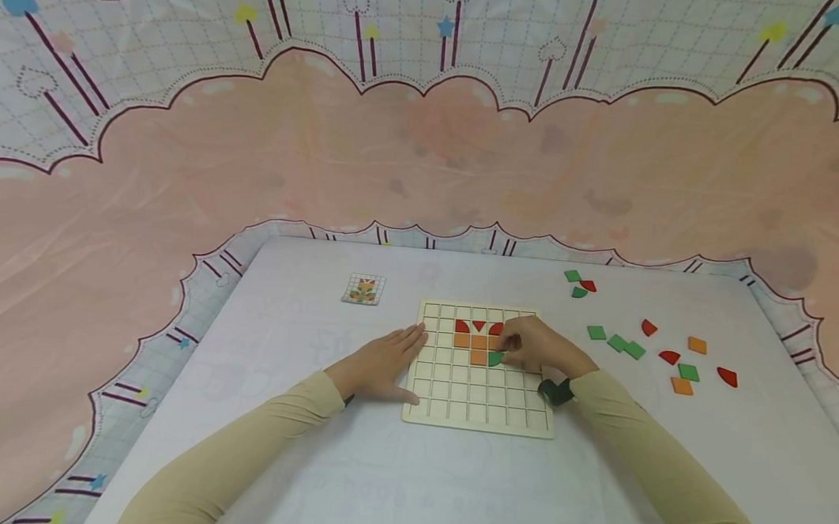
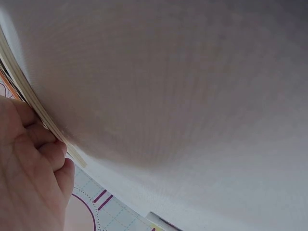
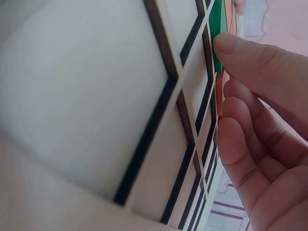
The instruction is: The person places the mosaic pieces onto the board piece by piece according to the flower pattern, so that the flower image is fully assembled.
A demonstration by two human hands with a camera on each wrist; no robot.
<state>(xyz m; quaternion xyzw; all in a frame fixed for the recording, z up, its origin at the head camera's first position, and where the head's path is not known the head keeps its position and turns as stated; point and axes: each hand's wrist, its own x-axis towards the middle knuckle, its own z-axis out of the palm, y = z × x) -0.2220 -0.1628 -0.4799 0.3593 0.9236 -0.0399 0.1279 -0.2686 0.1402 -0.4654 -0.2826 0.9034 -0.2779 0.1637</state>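
Your right hand (image 1: 539,343) pinches a green tile (image 1: 495,358) at mid-board (image 1: 478,419), just below the orange tiles. It's prob. thin, stiff, light & slick: grip by the edges. Left hand (image 1: 378,363) lies flat, fingers straight, steadying the board's left edge.
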